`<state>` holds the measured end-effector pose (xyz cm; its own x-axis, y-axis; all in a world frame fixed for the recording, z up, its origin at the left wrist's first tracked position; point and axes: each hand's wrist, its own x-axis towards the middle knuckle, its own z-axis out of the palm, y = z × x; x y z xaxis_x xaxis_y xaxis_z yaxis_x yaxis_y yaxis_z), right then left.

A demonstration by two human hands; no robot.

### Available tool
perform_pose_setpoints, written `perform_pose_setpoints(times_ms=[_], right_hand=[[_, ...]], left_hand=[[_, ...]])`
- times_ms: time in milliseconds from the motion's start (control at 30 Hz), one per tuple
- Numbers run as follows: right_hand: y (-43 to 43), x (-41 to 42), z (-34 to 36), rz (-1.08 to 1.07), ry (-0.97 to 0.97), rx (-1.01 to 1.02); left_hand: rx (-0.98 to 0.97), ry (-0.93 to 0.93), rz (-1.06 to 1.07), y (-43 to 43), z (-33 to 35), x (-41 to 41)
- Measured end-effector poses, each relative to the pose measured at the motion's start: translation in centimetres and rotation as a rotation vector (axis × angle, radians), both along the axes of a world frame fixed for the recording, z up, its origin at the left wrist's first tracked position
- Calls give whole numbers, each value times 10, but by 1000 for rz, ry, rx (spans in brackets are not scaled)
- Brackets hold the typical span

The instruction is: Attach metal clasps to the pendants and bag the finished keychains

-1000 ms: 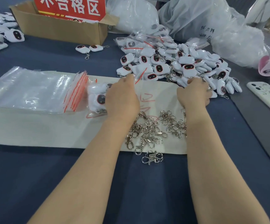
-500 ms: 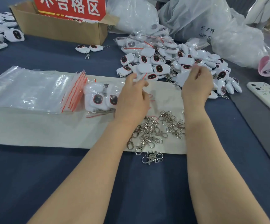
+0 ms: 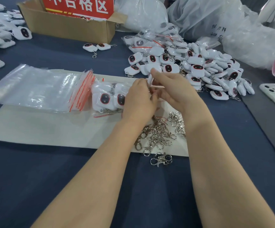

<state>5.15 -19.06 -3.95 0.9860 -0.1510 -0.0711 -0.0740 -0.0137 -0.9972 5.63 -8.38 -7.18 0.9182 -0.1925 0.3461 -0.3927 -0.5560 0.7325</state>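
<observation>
Head view, one entry. Right hand [image 3: 174, 91]: fingers pinch a single white pendant [image 3: 150, 79], held edge-on above the mat [image 3: 43, 129], just this side of the pile [image 3: 197, 63]. Left hand [image 3: 139, 102]: fingers curled in against the pendant's lower end; whether they grip a clasp, the pendant or nothing cannot be told, since the back of the hand covers them. Change: half a second ago the hands were apart, the right one up at the pile; now they have met with one pendant lifted clear. Reading: the pick is done and the clasp fitting is probably starting. Clasps [image 3: 158, 134]: loose heap on the mat below the wrists, a few past its near edge. Filled bag [image 3: 108, 97]: beside the left hand, partly covered by it. Empty bags [image 3: 34, 88]: stacked further left. The held pendant's loop and face are unseen.
</observation>
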Motion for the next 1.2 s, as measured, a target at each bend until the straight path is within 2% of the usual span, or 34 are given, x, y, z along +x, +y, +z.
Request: perform_pose_setpoints(times_ms=[100,167,267,300,333,400,433,500,933,1200], right_hand=[[-3,-2,-2,73,-35,138],[-3,-3,-3,60,-30,124],[1,0,-11,-221,-23,-151],[4,2,-14,-350,-29,-149],[6,2,-15,-449,-31,-23],[10,2,-17,-504,-44,354],[9,2,-18,-505,-56,464],[8,1,-21,-505,-81,554],[10,3,-26,-297,-163,280],[10,6,-27,-280,-164,301]], left_hand=[[-63,27,20,0,2,0],[-104,51,35,0,4,1],[-134,76,44,-1,4,1],[-123,74,52,-1,5,0],[-100,67,56,-1,5,0],[-46,43,44,-2,3,0],[-24,33,30,-2,1,0],[6,16,14,-3,-1,0],[33,0,2,-3,-2,1],[32,7,2,-2,0,0]])
